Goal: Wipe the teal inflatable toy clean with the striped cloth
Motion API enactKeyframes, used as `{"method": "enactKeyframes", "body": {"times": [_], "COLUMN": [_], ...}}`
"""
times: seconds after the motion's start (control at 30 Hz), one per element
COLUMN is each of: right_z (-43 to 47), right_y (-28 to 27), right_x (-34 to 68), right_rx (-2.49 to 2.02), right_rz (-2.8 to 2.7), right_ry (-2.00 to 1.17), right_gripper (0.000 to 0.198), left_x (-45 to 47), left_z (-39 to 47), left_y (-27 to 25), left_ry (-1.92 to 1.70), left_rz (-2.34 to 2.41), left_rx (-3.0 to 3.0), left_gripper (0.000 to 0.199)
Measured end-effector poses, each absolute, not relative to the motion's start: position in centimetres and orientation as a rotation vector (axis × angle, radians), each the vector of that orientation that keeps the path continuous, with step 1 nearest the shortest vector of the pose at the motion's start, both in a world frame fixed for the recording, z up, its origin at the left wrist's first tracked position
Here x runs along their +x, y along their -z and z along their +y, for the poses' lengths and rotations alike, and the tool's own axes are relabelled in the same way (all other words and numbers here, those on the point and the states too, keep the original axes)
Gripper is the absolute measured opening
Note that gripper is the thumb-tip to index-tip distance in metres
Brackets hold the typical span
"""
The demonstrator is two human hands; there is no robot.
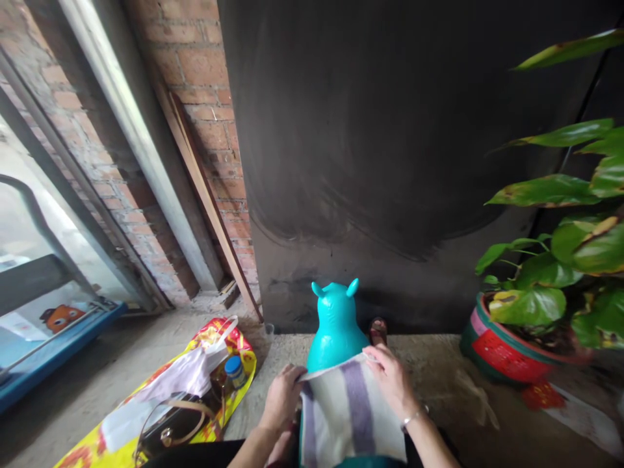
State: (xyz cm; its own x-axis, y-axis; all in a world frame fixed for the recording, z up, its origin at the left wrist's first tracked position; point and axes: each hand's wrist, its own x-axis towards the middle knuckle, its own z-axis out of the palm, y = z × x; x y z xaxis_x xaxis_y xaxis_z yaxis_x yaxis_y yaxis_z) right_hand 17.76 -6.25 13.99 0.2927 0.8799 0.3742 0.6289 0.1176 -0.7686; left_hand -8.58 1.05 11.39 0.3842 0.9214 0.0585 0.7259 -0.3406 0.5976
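A white cloth with purple stripes (336, 403) is stretched between my two hands, held by its far edge. My left hand (283, 398) pinches the left corner, and my right hand (390, 377) grips the right corner. A bracelet circles my right wrist. Just beyond the cloth stands a turquoise inflatable animal toy (337, 325) with two small ears, its lower body partly covered by the cloth. The near end of the cloth lies low, toward my lap, over more turquoise surface.
A yellow-and-red bag (246, 361) lies at left with a blue-lidded jar (234, 372) and a dark handbag (180, 426). A potted plant (507, 344) stands at right. A dark panel (380, 162) rises ahead; a blue cart (88, 335) is far left.
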Motion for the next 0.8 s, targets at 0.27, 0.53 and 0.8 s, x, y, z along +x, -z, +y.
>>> {"method": "enactKeyframes", "body": {"times": [0.27, 0.53, 0.8], "right_z": [-4.3, -14.0, -11.5], "right_y": [-19.3, -7.9, -5.4], "right_x": [20.5, 19.6, 18.4], "right_rx": [-1.503, -1.813, -1.794], "right_rz": [-1.525, -1.753, -1.685], "right_ry": [-0.263, -0.429, -0.285], "right_gripper": [0.031, 0.017, 0.039], "left_x": [-7.8, -10.1, -8.4], "left_z": [4.2, -1.8, -1.3], "left_y": [-17.5, -11.5, -7.9], "left_ry": [-0.62, -0.074, -0.225], "left_rz": [1.41, 1.265, 1.445], "left_rx": [2.287, 2.263, 2.116], "left_gripper": [0.037, 0.023, 0.044]}}
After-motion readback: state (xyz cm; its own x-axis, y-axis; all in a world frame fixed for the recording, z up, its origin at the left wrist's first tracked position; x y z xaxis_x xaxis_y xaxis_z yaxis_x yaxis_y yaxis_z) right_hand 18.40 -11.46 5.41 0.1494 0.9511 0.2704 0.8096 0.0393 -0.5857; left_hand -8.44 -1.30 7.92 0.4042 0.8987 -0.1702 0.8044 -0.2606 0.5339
